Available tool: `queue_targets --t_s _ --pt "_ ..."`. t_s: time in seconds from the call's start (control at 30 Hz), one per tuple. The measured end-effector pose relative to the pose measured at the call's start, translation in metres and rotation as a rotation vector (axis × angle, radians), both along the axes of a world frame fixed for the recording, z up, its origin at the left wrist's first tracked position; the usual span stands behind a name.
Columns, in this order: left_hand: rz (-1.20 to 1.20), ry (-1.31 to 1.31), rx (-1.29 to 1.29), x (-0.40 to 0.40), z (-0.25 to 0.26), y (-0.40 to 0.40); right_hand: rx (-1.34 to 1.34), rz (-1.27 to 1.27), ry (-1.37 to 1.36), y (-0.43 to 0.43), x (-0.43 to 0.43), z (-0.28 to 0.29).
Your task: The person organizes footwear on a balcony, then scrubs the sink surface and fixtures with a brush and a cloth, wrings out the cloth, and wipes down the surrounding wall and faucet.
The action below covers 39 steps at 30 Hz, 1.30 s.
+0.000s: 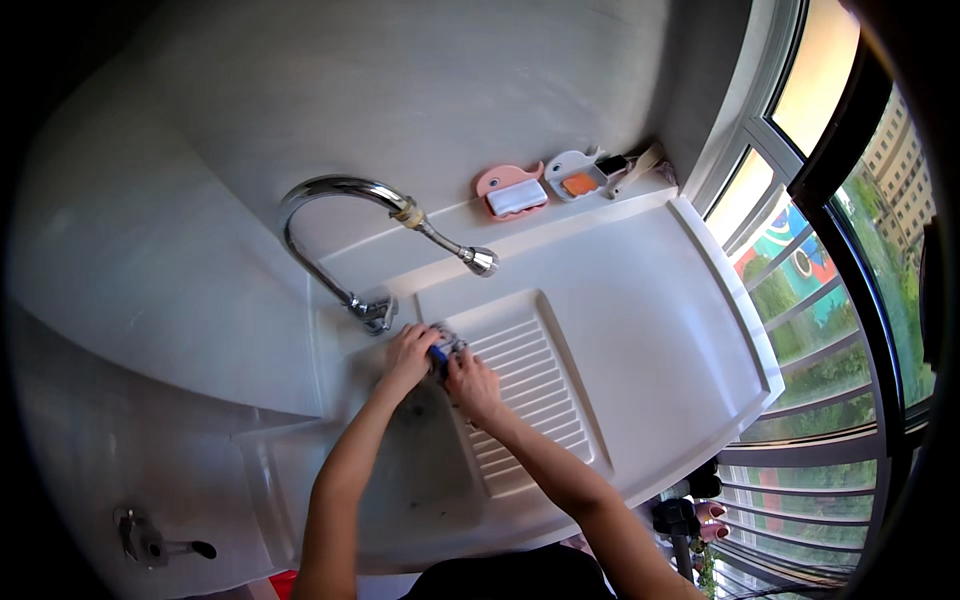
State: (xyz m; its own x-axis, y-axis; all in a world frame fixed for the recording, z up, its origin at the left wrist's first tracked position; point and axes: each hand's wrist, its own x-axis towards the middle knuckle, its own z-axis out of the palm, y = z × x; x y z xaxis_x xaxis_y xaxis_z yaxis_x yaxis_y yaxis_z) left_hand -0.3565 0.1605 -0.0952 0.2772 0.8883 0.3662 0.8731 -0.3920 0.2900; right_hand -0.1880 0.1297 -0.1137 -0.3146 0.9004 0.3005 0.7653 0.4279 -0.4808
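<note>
A small bunched cloth (448, 343), patterned grey and white with a blue part, is gripped between both hands over the back edge of the sink basin (424, 465). My left hand (411, 352) closes on its left side, just below the base of the chrome gooseneck faucet (341, 184). On its right side my right hand (472, 381) holds it, beside the ribbed washboard (525, 382) moulded into the white counter. The fingertips are partly hidden by the cloth and blurred.
On the back ledge stand a pink whale-shaped soap dish (514, 193) with a white bar, a white whale-shaped dish (574, 174) with an orange bar, and a brush (637, 171). A wall-mounted tap (154, 547) is at lower left. Railed windows line the right.
</note>
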Motion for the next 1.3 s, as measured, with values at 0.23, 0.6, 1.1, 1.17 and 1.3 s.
queue_targets --t_s 0.23,0.6,1.1,1.17,1.3 --pt "0.363 -0.374 -0.536 -0.014 0.026 -0.075 -0.4 0.273 0.439 -0.034 0.018 0.006" --pt "-0.116 -0.772 -0.468 0.107 0.04 -0.008 -0.223 -0.361 0.279 0.091 0.236 0.031" --pt "0.278 -1.052 -0.455 0.008 -0.016 -0.098 0.16 0.16 0.218 0.116 -0.041 0.0" --pt "0.259 -1.042 -0.455 0.012 -0.013 -0.102 0.181 0.534 0.239 0.114 -0.058 0.0" --pt "0.188 -1.042 -0.45 0.003 0.0 -0.122 0.141 0.744 0.177 0.135 -0.031 -0.001"
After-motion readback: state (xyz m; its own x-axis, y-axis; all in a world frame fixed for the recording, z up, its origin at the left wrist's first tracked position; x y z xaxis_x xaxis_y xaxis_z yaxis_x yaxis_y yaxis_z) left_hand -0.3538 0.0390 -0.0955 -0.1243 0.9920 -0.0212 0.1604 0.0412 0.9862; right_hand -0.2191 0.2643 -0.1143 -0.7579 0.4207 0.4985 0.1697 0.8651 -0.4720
